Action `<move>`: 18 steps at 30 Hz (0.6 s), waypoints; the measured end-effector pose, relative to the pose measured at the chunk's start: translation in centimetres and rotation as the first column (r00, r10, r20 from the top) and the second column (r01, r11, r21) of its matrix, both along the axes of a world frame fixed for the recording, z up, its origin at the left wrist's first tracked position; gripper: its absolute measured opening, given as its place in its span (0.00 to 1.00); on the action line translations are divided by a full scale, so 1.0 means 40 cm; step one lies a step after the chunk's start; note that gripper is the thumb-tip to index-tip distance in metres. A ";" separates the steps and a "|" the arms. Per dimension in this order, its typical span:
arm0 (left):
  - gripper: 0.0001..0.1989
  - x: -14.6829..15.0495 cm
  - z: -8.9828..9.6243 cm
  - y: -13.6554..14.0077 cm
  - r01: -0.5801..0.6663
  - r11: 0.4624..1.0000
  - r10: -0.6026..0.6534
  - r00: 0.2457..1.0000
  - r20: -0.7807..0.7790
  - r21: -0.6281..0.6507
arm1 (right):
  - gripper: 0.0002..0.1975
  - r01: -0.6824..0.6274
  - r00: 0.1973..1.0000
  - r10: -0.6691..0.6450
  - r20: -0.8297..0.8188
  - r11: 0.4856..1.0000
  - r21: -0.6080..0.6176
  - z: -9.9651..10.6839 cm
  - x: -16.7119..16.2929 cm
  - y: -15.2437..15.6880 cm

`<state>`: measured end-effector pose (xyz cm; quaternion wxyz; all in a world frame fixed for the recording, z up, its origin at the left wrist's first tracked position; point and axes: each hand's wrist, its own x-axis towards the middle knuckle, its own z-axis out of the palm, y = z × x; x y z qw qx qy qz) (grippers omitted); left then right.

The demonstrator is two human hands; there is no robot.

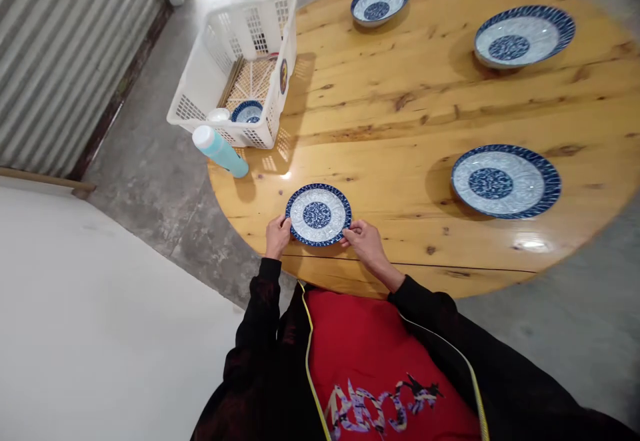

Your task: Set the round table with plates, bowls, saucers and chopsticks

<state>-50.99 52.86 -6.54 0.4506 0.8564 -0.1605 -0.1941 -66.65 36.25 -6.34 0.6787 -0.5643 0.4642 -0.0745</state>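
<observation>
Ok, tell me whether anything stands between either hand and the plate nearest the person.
Nothing visible does: the left hand and the right hand are both already at the rim of the nearest plate, on opposite sides. The light-blue bottle is off to the left, clear of both.

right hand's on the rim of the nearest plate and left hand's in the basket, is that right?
Not quite: the left hand isn't in the basket. The head view shows it on the rim of the nearest plate too, across from the right hand, which is where you say.
</observation>
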 end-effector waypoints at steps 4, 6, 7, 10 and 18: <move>0.16 0.066 -0.023 0.006 0.097 0.995 -0.097 0.995 0.030 0.013 | 0.07 0.089 0.996 -0.089 0.002 0.995 0.040 -0.021 0.020 0.053; 0.16 0.083 -0.034 0.006 0.125 0.992 -0.126 0.992 0.022 0.026 | 0.08 0.118 0.993 -0.117 -0.019 0.992 0.053 -0.029 0.023 0.070; 0.16 0.089 -0.038 0.006 0.140 0.990 -0.140 0.990 0.018 0.027 | 0.08 0.131 0.991 -0.129 -0.033 0.990 0.055 -0.033 0.025 0.076; 0.17 0.103 -0.043 0.004 0.163 0.986 -0.164 0.986 0.023 0.012 | 0.08 0.164 0.985 -0.161 -0.059 0.985 0.046 -0.037 0.033 0.086; 0.18 0.128 -0.037 0.003 0.185 0.983 -0.185 0.982 0.038 -0.004 | 0.07 0.195 0.979 -0.192 -0.067 0.980 0.039 -0.031 0.060 0.093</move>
